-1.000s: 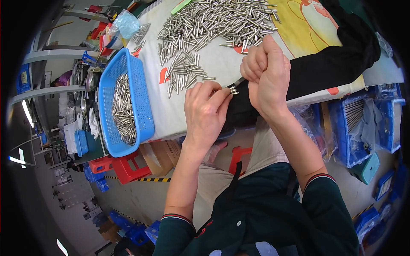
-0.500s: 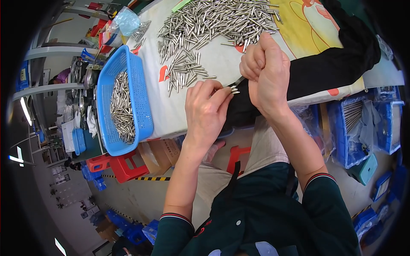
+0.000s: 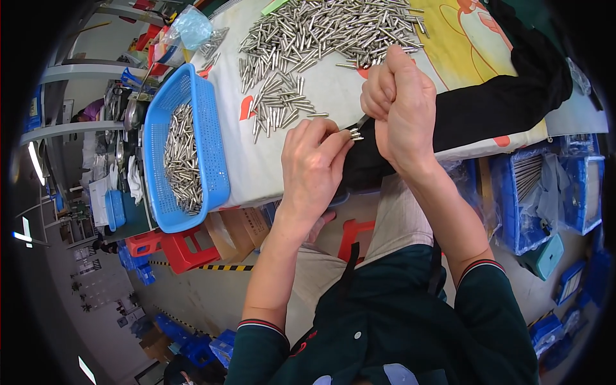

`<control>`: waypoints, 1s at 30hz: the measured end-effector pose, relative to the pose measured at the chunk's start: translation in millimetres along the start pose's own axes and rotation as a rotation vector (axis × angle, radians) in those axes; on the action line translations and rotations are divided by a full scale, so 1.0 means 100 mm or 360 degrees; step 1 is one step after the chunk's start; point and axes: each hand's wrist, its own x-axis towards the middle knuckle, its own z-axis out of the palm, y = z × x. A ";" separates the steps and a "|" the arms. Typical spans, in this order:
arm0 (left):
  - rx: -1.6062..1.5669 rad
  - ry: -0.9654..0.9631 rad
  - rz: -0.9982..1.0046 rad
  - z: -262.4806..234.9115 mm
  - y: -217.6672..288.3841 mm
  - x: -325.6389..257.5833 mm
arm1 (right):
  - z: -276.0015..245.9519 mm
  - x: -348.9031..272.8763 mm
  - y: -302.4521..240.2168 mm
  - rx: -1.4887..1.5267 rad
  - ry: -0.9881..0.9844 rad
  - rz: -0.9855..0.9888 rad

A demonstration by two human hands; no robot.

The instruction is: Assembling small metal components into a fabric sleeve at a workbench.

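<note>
A few metal pins [image 3: 356,134] are pinched at the fingertips of the left hand [image 3: 313,154], over black cloth [image 3: 481,112] at the near edge of the covered desk [image 3: 250,170]. The right hand [image 3: 405,109] is fisted, apparently round a thin tool [image 3: 363,120], mostly hidden. Step judged: close work on the held pins; next move calls for a steady pinch. Beyond: pin heap [image 3: 333,29]; leftward: blue basket [image 3: 220,179].

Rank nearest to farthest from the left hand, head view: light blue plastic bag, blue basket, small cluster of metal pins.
From the left hand:
1. small cluster of metal pins: just ahead, slightly left.
2. blue basket: to the left, with a gap between.
3. light blue plastic bag: far ahead and left, past the basket's far end.
</note>
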 end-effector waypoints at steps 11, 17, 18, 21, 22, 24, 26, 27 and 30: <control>0.0028 -0.0004 0.0097 -0.03 0.00 0.01 | 0.07 -0.10 0.17 -0.0443 -0.0162 -0.0377; 0.0088 -0.0027 0.0091 -0.01 0.01 0.00 | -0.04 0.04 0.01 0.0021 -0.0070 0.0126; 0.0085 -0.0007 0.0081 -0.02 0.00 0.00 | -0.10 0.06 -0.04 0.0055 -0.0021 0.0087; 0.0065 -0.0005 0.0053 -0.02 0.00 0.01 | -0.27 0.03 -0.17 0.0255 0.0049 0.0064; 0.0051 -0.0012 0.0036 -0.02 0.01 0.03 | -0.32 0.03 -0.17 0.0258 0.0053 0.0068; 0.0037 -0.0054 0.0020 -0.03 -0.01 0.04 | -0.42 0.04 -0.14 0.0419 0.0105 0.0169; 0.0028 -0.0082 0.0009 -0.06 0.02 0.07 | -0.44 0.06 -0.13 0.0450 0.0105 0.0162; 0.0027 -0.0075 -0.0036 -0.08 0.07 0.10 | -0.44 0.06 -0.13 0.0434 0.0095 0.0160; -0.0038 -0.0147 -0.0010 -0.06 0.08 0.12 | -0.44 0.03 -0.12 0.0457 0.0084 0.0169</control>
